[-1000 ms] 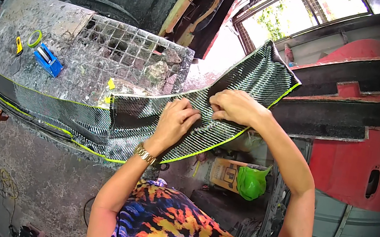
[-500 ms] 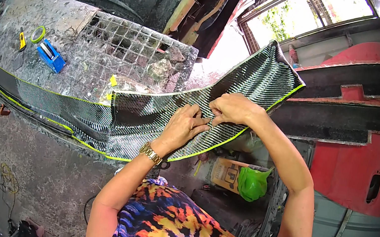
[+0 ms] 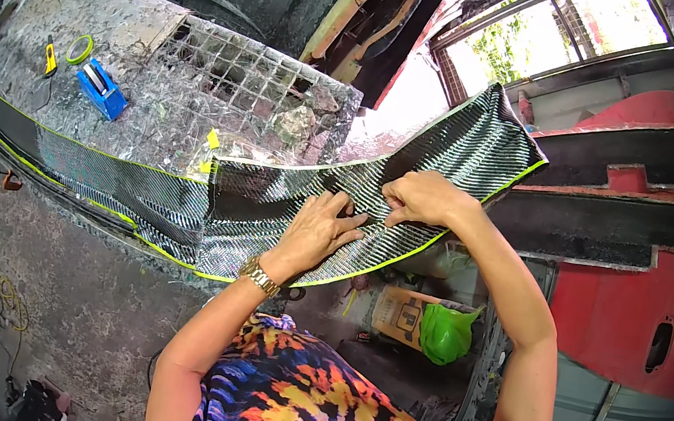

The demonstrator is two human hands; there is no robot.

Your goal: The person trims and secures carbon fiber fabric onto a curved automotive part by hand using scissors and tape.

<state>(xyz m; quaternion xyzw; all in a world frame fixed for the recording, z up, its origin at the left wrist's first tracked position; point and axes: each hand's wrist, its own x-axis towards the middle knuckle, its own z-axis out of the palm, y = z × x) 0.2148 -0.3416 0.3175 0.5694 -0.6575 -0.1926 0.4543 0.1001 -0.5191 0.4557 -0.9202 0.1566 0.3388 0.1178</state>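
A sheet of black carbon fibre cloth [image 3: 252, 236] with yellow-green taped edges lies along the near side of the bench, its right end raised and rippled past the bench corner. My left hand [image 3: 318, 230], with a gold watch [image 3: 260, 274] at the wrist, lies palm down on the cloth, fingers spread. Just to its right, my right hand [image 3: 428, 201] has curled fingers and thumb pinching the cloth. Further left, another carbon cloth strip [image 3: 118, 185] follows the long curved part on the bench edge and meets the sheet.
On the worn bench [image 3: 112, 8] are a blue tape dispenser [image 3: 101, 91], a green tape roll [image 3: 80, 49] and a yellow cutter [image 3: 50, 58]. A wire grid [image 3: 226, 72] is at its back. Red-and-black panels [image 3: 616, 302] stand at right; a green bag [image 3: 447, 334] rests on a box below.
The view has shifted slightly. My left fingertips have drawn back a little from my right hand, which keeps its pinch on the cloth.
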